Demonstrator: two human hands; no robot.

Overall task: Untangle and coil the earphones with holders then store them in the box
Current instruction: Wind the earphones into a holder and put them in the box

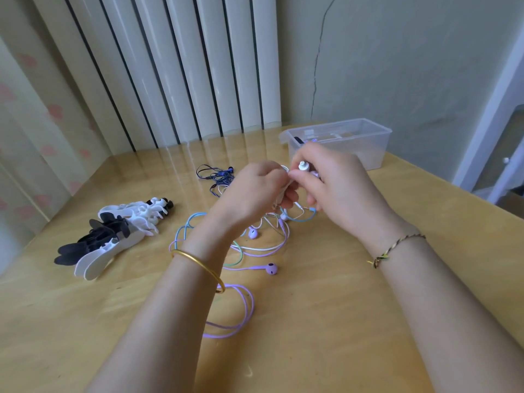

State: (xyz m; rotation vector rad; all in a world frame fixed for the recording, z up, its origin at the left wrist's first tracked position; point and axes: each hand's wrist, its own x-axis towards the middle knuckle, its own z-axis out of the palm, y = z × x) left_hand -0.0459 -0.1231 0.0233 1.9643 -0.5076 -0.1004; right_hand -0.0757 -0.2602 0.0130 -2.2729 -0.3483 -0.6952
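Note:
Both hands meet above the table's middle. My left hand (256,191) is closed around a white holder with white earphone cable on it. My right hand (333,180) pinches a white earbud (303,165) at its fingertips, right beside the left hand. Under my hands lies a tangle of purple, blue, green and white earphone cables (255,251), with a purple earbud (271,269) lying free. A dark blue earphone tangle (217,175) rests farther back. The clear plastic box (340,143) stands at the back right, with a few items inside.
A pile of black and white cable holders (113,234) lies at the left of the wooden table (354,321). A white radiator stands behind the table, a curtain at the left, and a white frame past the table's right edge.

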